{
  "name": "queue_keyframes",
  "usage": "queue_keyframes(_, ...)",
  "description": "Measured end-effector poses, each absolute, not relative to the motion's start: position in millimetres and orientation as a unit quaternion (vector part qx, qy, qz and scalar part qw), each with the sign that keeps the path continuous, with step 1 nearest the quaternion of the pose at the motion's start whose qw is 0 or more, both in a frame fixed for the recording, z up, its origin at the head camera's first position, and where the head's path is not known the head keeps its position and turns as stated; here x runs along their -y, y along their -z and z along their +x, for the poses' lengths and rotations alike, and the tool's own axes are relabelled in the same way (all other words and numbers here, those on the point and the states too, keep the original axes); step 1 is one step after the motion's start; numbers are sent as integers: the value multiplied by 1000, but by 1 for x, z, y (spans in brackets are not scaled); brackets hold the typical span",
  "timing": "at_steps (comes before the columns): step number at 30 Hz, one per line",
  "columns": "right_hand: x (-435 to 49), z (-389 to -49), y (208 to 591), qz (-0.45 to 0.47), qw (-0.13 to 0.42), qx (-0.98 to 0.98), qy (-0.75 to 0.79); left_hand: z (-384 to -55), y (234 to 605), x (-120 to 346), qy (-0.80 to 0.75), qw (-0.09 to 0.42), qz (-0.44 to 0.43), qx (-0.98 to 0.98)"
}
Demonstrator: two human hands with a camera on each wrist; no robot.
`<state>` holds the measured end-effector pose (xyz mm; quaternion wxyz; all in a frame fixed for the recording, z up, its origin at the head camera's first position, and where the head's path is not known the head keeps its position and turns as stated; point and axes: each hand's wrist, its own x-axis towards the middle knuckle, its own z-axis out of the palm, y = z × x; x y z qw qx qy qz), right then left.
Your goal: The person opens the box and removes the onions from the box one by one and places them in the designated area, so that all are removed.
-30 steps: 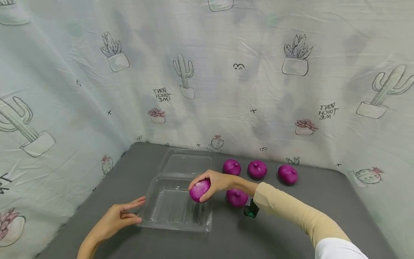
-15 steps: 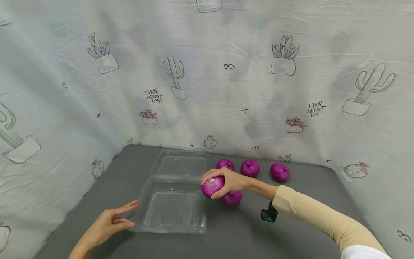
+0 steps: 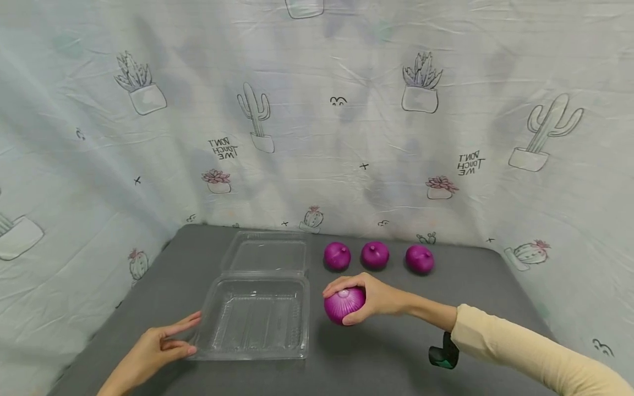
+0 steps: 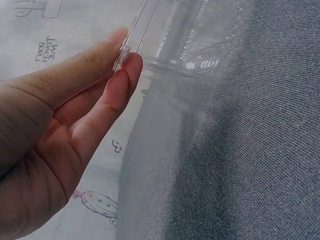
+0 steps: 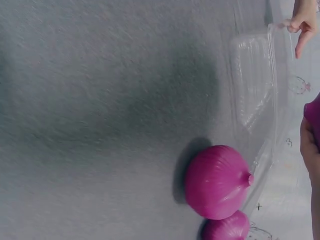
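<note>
My right hand grips a purple onion by its sides, root end up, just right of a clear plastic clamshell box. In the right wrist view that onion shows only at the right edge, partly cut off. At the box's near left corner my left hand pinches the rim; the left wrist view shows the box rim between thumb and fingers. The box lies with its lid folded back, and no onion is inside. Two onions on the table show in the right wrist view, the nearer onion being larger.
Along the back of the grey table stand a left onion, a middle onion and a right onion. A patterned curtain hangs behind. The right forearm, with a dark wrist camera, crosses the table's right side.
My right hand has carried the onion from over the box out to its right. Another onion in front is now hidden behind that hand. The left hand keeps its pinch; the head view has turned right.
</note>
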<state>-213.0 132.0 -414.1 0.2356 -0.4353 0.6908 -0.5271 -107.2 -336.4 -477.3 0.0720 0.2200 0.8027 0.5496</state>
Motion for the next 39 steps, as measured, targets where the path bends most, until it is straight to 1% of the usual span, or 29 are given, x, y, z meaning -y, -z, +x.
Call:
queue_keyframes(6,-154,-198,417,-407,246,-693,542,-107,479,337,-545,64,208,-810)
queue_keyframes(10,-166,-194,423,-413,252,-674,558,-108,479,337,-544,69,197,-812)
queue_keyframes(16,-176,-187,432,-400,246,-655,592,-109,481,337,-528,64,191,-825)
queue_keyframes(21,-176,-177,432,-377,229,-643,626,-111,482,338,-524,83,173,-830)
queue_keyframes(28,-176,-172,431,-370,163,-685,606,-113,484,338,-522,76,181,-830)
queue_keyframes(29,-175,-172,430,-370,160,-686,606,-113,484,338,-521,75,181,-831)
queue_keyframes(34,-177,-170,429,-350,184,-679,618,-113,486,337,-529,59,181,-827)
queue_keyframes(39,-180,-166,431,-351,175,-682,617,-113,486,337,-530,65,175,-827)
